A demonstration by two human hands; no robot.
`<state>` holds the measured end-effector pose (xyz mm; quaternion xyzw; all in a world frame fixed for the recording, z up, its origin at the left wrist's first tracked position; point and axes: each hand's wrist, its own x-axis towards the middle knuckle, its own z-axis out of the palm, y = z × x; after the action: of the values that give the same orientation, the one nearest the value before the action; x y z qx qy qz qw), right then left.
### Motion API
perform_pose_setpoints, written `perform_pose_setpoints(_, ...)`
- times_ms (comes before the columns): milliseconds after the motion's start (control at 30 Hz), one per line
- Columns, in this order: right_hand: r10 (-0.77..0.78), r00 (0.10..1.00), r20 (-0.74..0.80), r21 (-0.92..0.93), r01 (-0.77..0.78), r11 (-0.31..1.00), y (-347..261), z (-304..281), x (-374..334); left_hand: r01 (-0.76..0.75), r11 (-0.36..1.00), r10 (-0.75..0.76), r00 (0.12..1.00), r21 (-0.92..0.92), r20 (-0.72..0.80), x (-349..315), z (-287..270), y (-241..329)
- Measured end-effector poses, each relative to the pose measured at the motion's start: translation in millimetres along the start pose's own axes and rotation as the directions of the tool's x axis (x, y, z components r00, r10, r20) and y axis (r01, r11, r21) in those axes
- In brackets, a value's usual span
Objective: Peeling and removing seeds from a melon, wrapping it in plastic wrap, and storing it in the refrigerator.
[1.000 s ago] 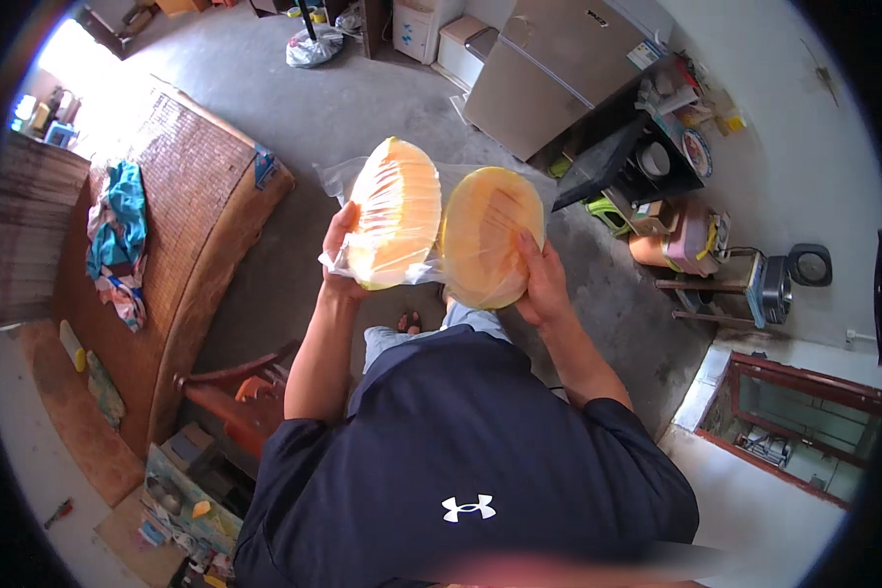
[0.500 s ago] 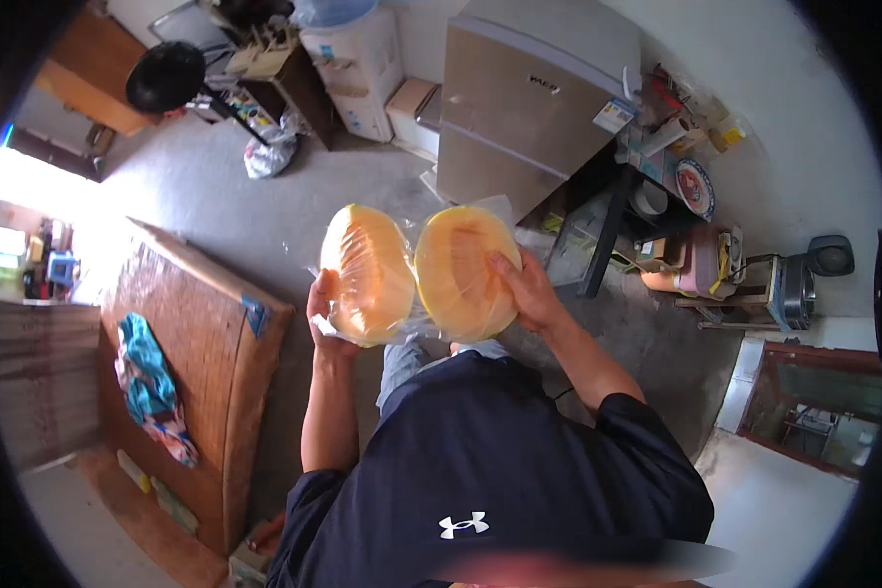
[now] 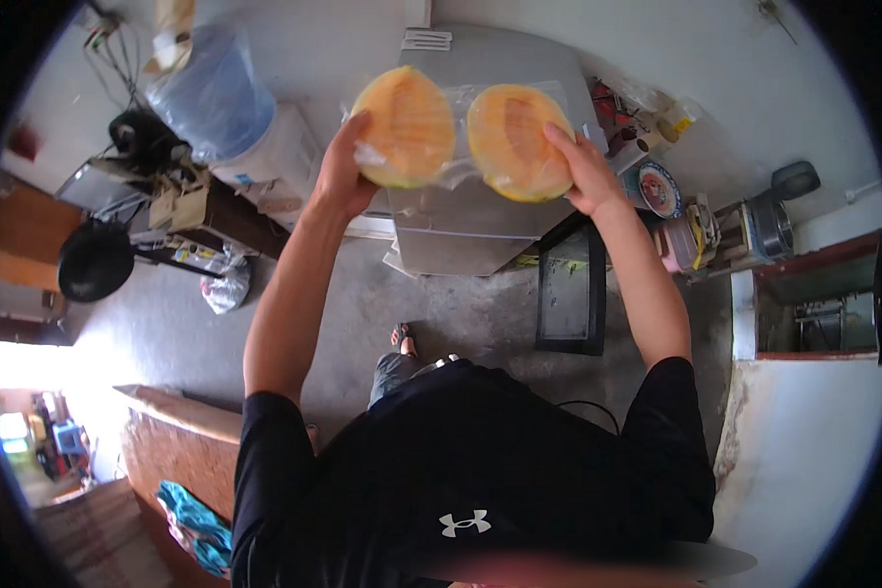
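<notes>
Two melon halves with orange flesh are held up side by side, cut faces toward me, under clear plastic wrap. My left hand (image 3: 348,171) is closed around the outer edge of the left melon half (image 3: 407,127), its thumb over the wrapped face. At the other side my right hand (image 3: 586,171) grips the right melon half (image 3: 517,137), thumb also on the cut face. Loose plastic wrap (image 3: 451,174) stretches between the halves. Both arms reach forward, and behind the melon halves stands a grey refrigerator (image 3: 461,250). The fingers behind the halves are hidden.
Left of the refrigerator is a water dispenser with a blue bottle (image 3: 211,98). A black pan (image 3: 96,260) juts out at the left. A dark-framed stand (image 3: 570,294) and cluttered shelving with a round patterned plate (image 3: 660,189) are at the right. A wooden board (image 3: 181,441) lies lower left.
My hands have lifted the melon halves up and forward, from above my lap to in front of the refrigerator. The view has turned and come closer to the refrigerator.
</notes>
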<state>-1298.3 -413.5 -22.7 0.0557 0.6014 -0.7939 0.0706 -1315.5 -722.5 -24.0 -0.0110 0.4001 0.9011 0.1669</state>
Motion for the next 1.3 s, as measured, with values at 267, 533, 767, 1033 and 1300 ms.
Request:
perform_pose_setpoints(267, 0.052, 0.97, -0.236, -0.114, -0.081, 0.99, -27.8, -21.1, 77.7, 0.147, 0.947, -0.15, 0.989, 0.285, -0.011, 150.3, -5.2, -0.8)
perform_pose_setpoints(533, 0.084, 0.965, -0.247, -0.186, -0.132, 0.974, -9.3, -50.0, 111.5, 0.127, 0.896, -0.171, 0.983, 0.426, 0.066, 175.6, -11.6, -7.6)
perform_pose_setpoints(767, 0.11, 0.972, -0.206, -0.242, -0.159, 0.957, -20.6, -50.1, 99.9, 0.027, 0.752, -0.045, 0.999, 0.659, 0.011, 168.2, -24.9, 3.2)
perform_pose_setpoints(1033, 0.091, 0.974, -0.207, -0.273, -0.147, 0.951, -13.5, -66.0, 90.5, 0.058, 0.775, 0.054, 0.986, 0.63, -0.158, 142.8, -43.1, 15.9)
perform_pose_setpoints(1300, -0.313, 0.882, -0.353, -0.381, 0.17, 0.909, -11.7, -69.1, 43.8, -0.101, 0.874, 0.35, 0.808, 0.474, -0.473, 89.6, -150.5, -32.9)
